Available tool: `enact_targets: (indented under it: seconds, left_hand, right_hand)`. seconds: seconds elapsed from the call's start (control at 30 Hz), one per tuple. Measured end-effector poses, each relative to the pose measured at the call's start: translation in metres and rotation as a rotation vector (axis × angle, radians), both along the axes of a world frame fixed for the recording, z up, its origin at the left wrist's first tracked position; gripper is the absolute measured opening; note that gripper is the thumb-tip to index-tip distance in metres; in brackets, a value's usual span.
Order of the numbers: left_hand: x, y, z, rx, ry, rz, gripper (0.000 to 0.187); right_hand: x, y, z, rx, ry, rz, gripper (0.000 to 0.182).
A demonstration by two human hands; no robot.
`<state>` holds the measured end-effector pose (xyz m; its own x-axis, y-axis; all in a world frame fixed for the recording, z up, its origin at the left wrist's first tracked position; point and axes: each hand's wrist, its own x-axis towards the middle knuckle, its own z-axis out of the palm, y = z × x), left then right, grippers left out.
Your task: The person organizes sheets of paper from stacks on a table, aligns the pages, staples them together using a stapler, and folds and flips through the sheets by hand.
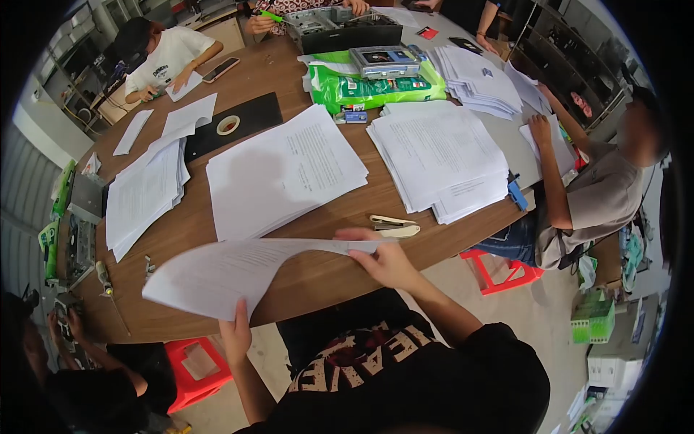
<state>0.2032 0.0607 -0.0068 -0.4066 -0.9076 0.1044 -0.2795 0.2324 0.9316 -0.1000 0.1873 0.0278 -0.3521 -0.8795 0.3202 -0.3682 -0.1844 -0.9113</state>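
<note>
I hold a thin sheaf of white printed sheets [231, 271] flat over the near edge of the brown table [318, 278]. My left hand [236, 334] pinches its near left edge from below. My right hand [382, 258] grips its far right corner, thumb on top. A cream stapler [395, 226] lies on the table just beyond my right hand. Behind the sheets sits a big stack of printed paper [285, 170].
More paper stacks lie at left [144, 192] and right [441, 155]. A tape roll [228, 125] rests on a black mat, a green package [372, 85] at the back. A seated person [600, 195] at right, others at far left; red stools [195, 369] by the table.
</note>
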Motion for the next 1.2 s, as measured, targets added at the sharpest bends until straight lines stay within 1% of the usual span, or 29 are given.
enact_targets:
  seconds: [0.03,0.1,0.13,0.17,0.2,0.27,0.33,0.4,0.43,0.47,0.53,0.6,0.67,0.7,0.73,0.77,0.8,0.87,0.9,0.97,1.0,1.07,1.1,1.13,1.17,1.2]
  left_hand:
    - [0.003,-0.003,0.005,-0.002,-0.004,0.006,0.031]
    - [0.005,-0.008,0.024,0.239,0.044,-0.01,0.045]
    - [0.011,-0.013,0.022,0.249,0.032,0.0,0.045]
    - [0.019,-0.022,0.016,0.223,0.145,-0.048,0.054]
    - [0.02,-0.028,0.014,0.196,0.259,-0.098,0.064]
    - [-0.006,-0.031,0.039,-0.067,0.383,0.006,0.068]
    - [-0.009,-0.051,0.034,-0.427,0.077,0.313,0.065]
    - [-0.029,-0.058,0.057,-0.782,-0.2,0.434,0.052]
    - [-0.044,-0.061,0.066,-0.802,-0.125,0.373,0.047]
    - [-0.062,-0.063,0.074,-0.823,-0.046,0.313,0.041]
    - [-0.104,-0.062,0.09,-0.733,0.074,0.055,0.039]
    - [-0.147,-0.061,0.107,-0.606,0.039,-0.234,0.041]
    - [-0.19,-0.071,0.109,-0.691,0.005,-0.427,0.04]
    - [-0.208,-0.078,0.105,-0.691,0.005,-0.429,0.04]
    - [-0.226,-0.083,0.098,-0.682,0.008,-0.487,0.037]
    - [-0.238,-0.089,0.093,-0.673,0.013,-0.545,0.035]
    - [-0.246,-0.093,0.096,-0.675,0.015,-0.554,0.035]
    - [-0.258,-0.098,0.1,-0.361,-0.14,-0.695,0.028]
    - [-0.262,-0.102,0.099,-0.36,-0.143,-0.701,0.028]
    - [-0.266,-0.108,0.095,-0.305,-0.126,-0.785,0.023]
    - [-0.266,-0.108,0.098,-0.304,-0.13,-0.786,0.023]
    - [-0.261,-0.106,0.105,-0.29,-0.175,-0.7,0.017]
    - [-0.258,-0.104,0.108,-0.291,-0.178,-0.698,0.017]
    - [-0.255,-0.103,0.111,-0.267,-0.125,-0.698,0.016]
    - [-0.251,-0.101,0.115,-0.242,-0.072,-0.696,0.015]
    - [-0.247,-0.098,0.12,-0.242,-0.074,-0.689,0.015]
  right_hand:
    - [-0.008,0.005,-0.002,0.125,-0.106,0.014,0.032]
    - [-0.022,0.008,0.004,0.161,-0.155,0.067,0.034]
    - [-0.026,0.01,0.007,0.202,-0.206,0.115,0.035]
    - [-0.028,0.011,0.013,0.2,-0.372,0.172,0.036]
    - [-0.03,0.011,0.018,0.208,-0.381,0.177,0.036]
    - [-0.034,0.012,0.021,0.305,-0.336,0.165,0.037]
    - [-0.036,0.012,0.01,0.299,-0.366,0.188,0.036]
    - [-0.035,0.01,0.002,0.304,-0.386,0.18,0.036]
    - [-0.034,0.009,0.002,0.305,-0.329,0.174,0.036]
    - [-0.033,0.008,-0.003,0.318,-0.329,0.191,0.036]
    - [-0.034,0.007,-0.017,0.286,-0.299,0.159,0.037]
    - [-0.032,0.007,-0.014,0.302,-0.304,0.157,0.038]
    - [-0.03,0.007,-0.013,0.308,-0.305,0.142,0.038]
    - [-0.029,0.007,-0.013,0.269,-0.266,0.135,0.038]
    - [-0.028,0.008,-0.013,0.23,-0.228,0.124,0.039]
    - [-0.027,0.01,-0.012,0.227,-0.229,0.117,0.039]
    - [-0.027,0.011,-0.011,0.255,-0.219,0.111,0.04]
    - [-0.028,0.013,-0.008,0.284,-0.216,0.099,0.04]
    - [-0.029,0.013,-0.006,0.318,-0.197,0.11,0.039]
    - [-0.03,0.013,-0.004,0.35,-0.184,0.123,0.039]
    - [-0.03,0.013,-0.004,0.356,-0.166,0.127,0.04]
    - [-0.029,0.015,-0.003,0.362,-0.151,0.134,0.041]
    - [-0.027,0.017,-0.003,0.326,-0.194,0.129,0.046]
    - [-0.027,0.017,-0.002,0.29,-0.236,0.125,0.051]
    - [-0.026,0.014,0.001,0.29,-0.235,0.132,0.051]
    - [-0.024,0.01,0.007,0.123,-0.255,0.033,0.056]
